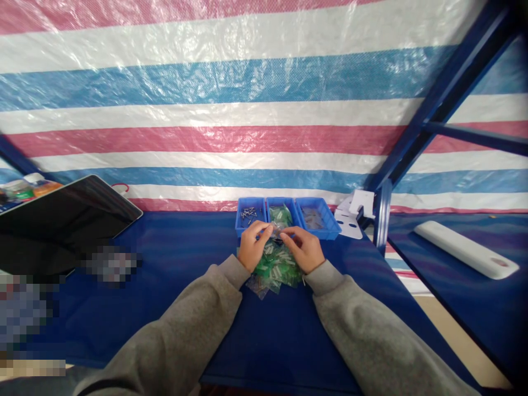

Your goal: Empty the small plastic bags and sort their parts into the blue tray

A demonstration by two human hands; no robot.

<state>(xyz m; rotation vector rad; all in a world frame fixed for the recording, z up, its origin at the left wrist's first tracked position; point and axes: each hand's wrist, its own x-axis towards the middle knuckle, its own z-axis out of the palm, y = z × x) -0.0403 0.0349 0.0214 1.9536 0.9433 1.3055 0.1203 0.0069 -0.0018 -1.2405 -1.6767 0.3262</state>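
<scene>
My left hand [254, 245] and my right hand [303, 247] meet in front of the blue bins, thumbs and fingers pinched on a small clear plastic bag [279, 226]. What the bag contains is too small to make out. Below and between my hands lies a pile of small clear packets [274, 264] with green and white pieces inside. Just beyond my fingers, the left blue bin [238, 224] holds metal screws [248, 214]. More green packets [280, 213] fill the middle bin [281, 200]. Flat clear bags [312, 218] lie in the right bin [333, 224].
White cut-out pieces [350, 223] lean by the blue metal post [382, 217] at right. A long white object [466, 250] lies on the neighbouring table. At left stands a dark screen [70, 225], with bottles [37, 186] behind it. A striped plastic sheet [247, 82] hangs behind the blue table [173, 247].
</scene>
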